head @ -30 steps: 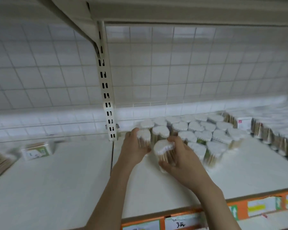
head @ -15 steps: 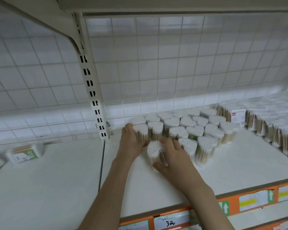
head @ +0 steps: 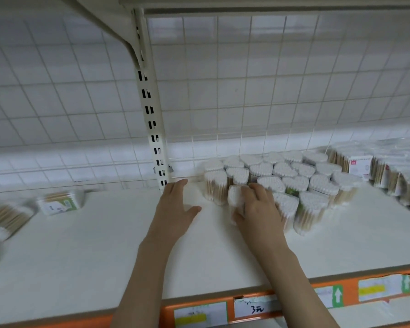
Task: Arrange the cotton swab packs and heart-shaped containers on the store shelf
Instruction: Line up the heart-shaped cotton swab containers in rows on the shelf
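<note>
Our right hand (head: 256, 204) curls over 1 heart-shaped container (head: 236, 197), gripping it at the front left edge of the cluster of heart-shaped containers (head: 284, 171), which fills the shelf (head: 104, 245) toward 1 o'clock. We judge the grip is for nudging it tight against its neighbours. Our left hand (head: 175, 207) lies with fingers spread and holds nothing, at 11 o'clock of the held container. Flat cotton swab packs (head: 59, 202) sit far off at 9 o'clock.
</note>
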Demonstrator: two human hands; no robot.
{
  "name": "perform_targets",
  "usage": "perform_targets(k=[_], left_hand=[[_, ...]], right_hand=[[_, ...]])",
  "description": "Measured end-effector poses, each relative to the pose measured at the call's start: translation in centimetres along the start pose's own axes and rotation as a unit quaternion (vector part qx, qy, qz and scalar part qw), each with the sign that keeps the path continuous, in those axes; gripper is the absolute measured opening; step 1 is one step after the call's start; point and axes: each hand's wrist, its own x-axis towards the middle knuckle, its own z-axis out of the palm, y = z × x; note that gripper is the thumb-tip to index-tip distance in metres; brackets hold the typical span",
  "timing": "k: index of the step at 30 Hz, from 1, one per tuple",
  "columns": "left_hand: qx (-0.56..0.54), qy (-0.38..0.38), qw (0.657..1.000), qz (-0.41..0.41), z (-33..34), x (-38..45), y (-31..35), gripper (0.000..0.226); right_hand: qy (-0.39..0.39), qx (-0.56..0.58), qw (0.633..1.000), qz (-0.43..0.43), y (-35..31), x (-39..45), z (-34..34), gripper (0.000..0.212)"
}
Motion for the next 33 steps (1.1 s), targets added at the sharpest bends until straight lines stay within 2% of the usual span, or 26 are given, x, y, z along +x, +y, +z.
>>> perform_targets(k=[6,9,11,15,23,28,33], left_hand=[[-0.013,0.019,1.000,-0.014,-1.7,-2.0,-1.7,0.065],[-0.006,0.019,0.999,-0.025,-2.7,-2.9,-2.5,0.065],[0.004,0.023,0.999,-0.034,-3.5,-3.6,-3.2,0.066],[0.028,0.040,0.997,-0.054,-6.0,-4.8,-4.8,0.068],[0.088,0.097,0.981,-0.145,-13.0,-7.7,-9.9,0.070],[0.110,0.133,0.967,-0.188,-17.0,-9.6,-12.8,0.066],[0.131,0.169,0.958,-0.193,-19.4,-10.8,-14.6,0.061]], right_hand=[[-0.001,-0.011,1.000,0.026,-0.4,0.4,0.3,0.046],[-0.006,0.004,1.000,0.019,-1.5,0.4,0.0,0.054],[-0.009,0.022,1.000,0.007,-2.9,0.6,-0.3,0.051],[-0.058,0.073,0.995,-0.017,-7.1,1.0,-0.1,0.045],[-0.161,0.155,0.966,-0.131,-16.6,1.0,3.3,0.056],[-0.207,0.134,0.945,-0.214,-22.6,2.6,5.6,0.057],[-0.244,0.064,0.927,-0.277,-27.9,5.3,8.8,0.061]])
